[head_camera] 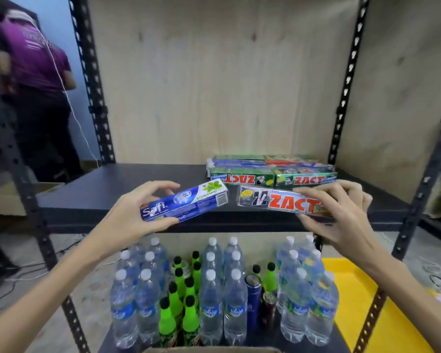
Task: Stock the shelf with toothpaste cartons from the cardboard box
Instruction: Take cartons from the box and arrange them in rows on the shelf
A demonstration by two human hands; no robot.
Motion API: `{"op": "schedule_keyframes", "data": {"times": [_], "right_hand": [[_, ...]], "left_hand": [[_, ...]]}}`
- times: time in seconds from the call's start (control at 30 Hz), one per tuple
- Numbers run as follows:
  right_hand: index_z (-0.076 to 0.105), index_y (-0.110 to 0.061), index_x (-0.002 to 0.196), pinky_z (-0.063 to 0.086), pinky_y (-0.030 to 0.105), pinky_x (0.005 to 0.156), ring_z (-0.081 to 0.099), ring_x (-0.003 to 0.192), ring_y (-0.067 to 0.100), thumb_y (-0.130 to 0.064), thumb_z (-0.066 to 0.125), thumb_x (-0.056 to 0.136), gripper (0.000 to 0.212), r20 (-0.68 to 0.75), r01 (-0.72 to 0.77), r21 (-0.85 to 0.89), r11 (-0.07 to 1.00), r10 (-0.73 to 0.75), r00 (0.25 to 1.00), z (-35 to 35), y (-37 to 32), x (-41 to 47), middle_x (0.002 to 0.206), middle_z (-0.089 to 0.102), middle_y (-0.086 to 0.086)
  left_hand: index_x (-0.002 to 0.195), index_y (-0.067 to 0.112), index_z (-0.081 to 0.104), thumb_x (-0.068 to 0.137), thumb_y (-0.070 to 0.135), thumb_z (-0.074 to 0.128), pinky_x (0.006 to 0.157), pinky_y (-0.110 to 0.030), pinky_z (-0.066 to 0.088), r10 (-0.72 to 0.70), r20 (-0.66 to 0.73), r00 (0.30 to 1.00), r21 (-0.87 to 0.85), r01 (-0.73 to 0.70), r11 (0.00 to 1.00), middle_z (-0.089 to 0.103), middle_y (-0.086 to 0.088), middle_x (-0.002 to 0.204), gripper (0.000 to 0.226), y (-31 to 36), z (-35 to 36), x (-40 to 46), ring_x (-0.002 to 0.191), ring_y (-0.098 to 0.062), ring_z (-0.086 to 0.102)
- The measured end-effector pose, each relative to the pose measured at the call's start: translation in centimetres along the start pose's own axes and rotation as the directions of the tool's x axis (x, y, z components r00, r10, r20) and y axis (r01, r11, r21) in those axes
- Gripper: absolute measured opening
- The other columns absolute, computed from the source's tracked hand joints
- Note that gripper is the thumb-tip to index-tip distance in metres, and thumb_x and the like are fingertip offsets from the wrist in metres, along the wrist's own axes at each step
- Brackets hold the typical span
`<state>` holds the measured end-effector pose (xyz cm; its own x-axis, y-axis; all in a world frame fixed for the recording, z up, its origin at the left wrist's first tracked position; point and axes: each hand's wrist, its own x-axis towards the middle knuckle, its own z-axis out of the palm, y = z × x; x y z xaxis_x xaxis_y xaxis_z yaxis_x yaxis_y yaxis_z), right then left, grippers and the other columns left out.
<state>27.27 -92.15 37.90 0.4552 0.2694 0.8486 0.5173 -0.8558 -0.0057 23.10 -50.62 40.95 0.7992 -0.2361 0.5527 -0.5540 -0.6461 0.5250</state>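
One view only: head cam, wide-angle, facing fwd and slightly down at the dark shelf board from close in front, approx. level w/ it. Plywood back panel above the board, lower tier of water bottles below it.

Water bottles and green bottles below; yellow tray; purple-shirted person.

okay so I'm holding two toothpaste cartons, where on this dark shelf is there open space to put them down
The bare stretch is the left half of the dark shelf, between the left upright and the stacked Zact cartons. A narrower bare strip runs along the front edge before that stack, under the Safi carton and silver Zact carton. The right rear is crowded.
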Motion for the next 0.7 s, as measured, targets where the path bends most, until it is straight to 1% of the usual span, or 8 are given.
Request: {"op": "schedule_keyframes", "data": {"times": [0.1, 0.17, 0.33, 0.43, 0.5, 0.53, 0.63, 0.7], "right_hand": [[0.057, -0.043, 0.133, 0.017, 0.031, 0.09, 0.043, 0.117, 0.024, -0.058, 0.058, 0.088, 0.048, 0.109, -0.026, -0.06, 0.998, 0.032, 0.993, 1.7, 2.3, 1.3, 0.11, 0.056, -0.011], [0.055, -0.047, 0.133, 0.017, 0.03, 0.089, 0.042, 0.117, 0.021, -0.06, 0.057, 0.089, 0.046, 0.183, -0.023, -0.062, 0.998, 0.034, 0.982, 2.7, 3.7, 1.9, 0.109, 0.054, -0.012], [0.048, -0.058, 0.13, 0.017, 0.035, 0.098, 0.027, 0.129, 0.012, -0.082, 0.048, 0.083, 0.052, 0.406, -0.124, 0.008, 0.992, 0.11, 0.907, 3.9, 6.1, 4.2, 0.126, 0.048, -0.021], [0.045, -0.062, 0.126, 0.017, 0.034, 0.101, 0.025, 0.131, 0.008, -0.079, 0.05, 0.085, 0.045, 0.507, -0.192, 0.101, 0.976, 0.116, 0.854, 3.8, 7.2, 5.0, 0.131, 0.043, -0.036], [0.045, -0.062, 0.128, 0.02, 0.036, 0.107, 0.032, 0.132, 0.006, -0.074, 0.055, 0.085, 0.046, 0.544, -0.257, 0.159, 0.953, 0.133, 0.828, 3.7, 7.9, 5.2, 0.133, 0.045, -0.037], [0.046, -0.062, 0.129, 0.021, 0.038, 0.11, 0.037, 0.131, 0.004, -0.072, 0.058, 0.084, 0.048, 0.55, -0.28, 0.191, 0.941, 0.133, 0.824, 3.7, 8.0, 5.4, 0.134, 0.048, -0.036], [0.051, -0.061, 0.129, 0.025, 0.042, 0.116, 0.04, 0.132, -0.002, -0.066, 0.065, 0.084, 0.047, 0.534, -0.341, 0.306, 0.889, 0.136, 0.834, 4.0, 8.1, 5.8, 0.133, 0.051, -0.04], [0.056, -0.059, 0.127, 0.031, 0.038, 0.114, 0.04, 0.133, -0.006, -0.057, 0.07, 0.085, 0.044, 0.516, -0.374, 0.381, 0.846, 0.142, 0.845, 4.3, 8.3, 6.4, 0.132, 0.05, -0.043]], "left_hand": [[0.127, 0.036, 0.061, 0.08, 0.025, 0.084, 0.088, -0.02, 0.053, -0.022, 0.062, 0.998, 0.021, 0.021, 1.0, 0.066, 0.012, 0.122, 0.053, -1.0, 0.0, 3.1, 0.103, -0.008, 0.07], [0.123, 0.037, 0.063, 0.08, 0.028, 0.084, 0.092, -0.024, 0.052, -0.042, 0.113, 0.993, 0.038, 0.038, 0.999, 0.068, 0.016, 0.12, 0.048, -1.8, 0.2, 5.0, 0.104, -0.006, 0.069], [0.122, 0.041, 0.063, 0.08, 0.035, 0.084, 0.1, -0.032, 0.049, -0.063, 0.214, 0.975, 0.098, 0.043, 0.994, 0.068, 0.017, 0.118, 0.048, -3.3, 1.0, 8.6, 0.107, -0.005, 0.066], [0.13, 0.051, 0.056, 0.078, 0.06, 0.075, 0.106, -0.033, 0.046, -0.075, 0.246, 0.966, 0.208, 0.023, 0.978, 0.063, 0.028, 0.125, 0.056, -4.3, 1.5, 9.8, 0.117, 0.004, 0.058], [0.133, 0.058, 0.047, 0.074, 0.08, 0.057, 0.105, -0.036, 0.045, -0.109, 0.227, 0.968, 0.32, 0.032, 0.947, 0.056, 0.037, 0.129, 0.064, -4.9, 2.1, 9.9, 0.118, 0.007, 0.054], [0.132, 0.061, 0.045, 0.074, 0.083, 0.053, 0.103, -0.038, 0.046, -0.117, 0.206, 0.972, 0.338, 0.042, 0.94, 0.054, 0.04, 0.129, 0.063, -5.1, 2.4, 9.9, 0.117, 0.006, 0.054], [0.129, 0.057, 0.051, 0.078, 0.073, 0.062, 0.101, -0.043, 0.048, -0.093, 0.149, 0.985, 0.214, 0.06, 0.975, 0.058, 0.037, 0.126, 0.054, -5.5, 3.1, 10.4, 0.114, 0.001, 0.059], [0.129, 0.049, 0.056, 0.081, 0.062, 0.071, 0.101, -0.043, 0.05, -0.073, 0.12, 0.99, 0.108, 0.06, 0.992, 0.065, 0.029, 0.124, 0.052, -5.6, 3.6, 11.3, 0.11, -0.004, 0.065]]}}
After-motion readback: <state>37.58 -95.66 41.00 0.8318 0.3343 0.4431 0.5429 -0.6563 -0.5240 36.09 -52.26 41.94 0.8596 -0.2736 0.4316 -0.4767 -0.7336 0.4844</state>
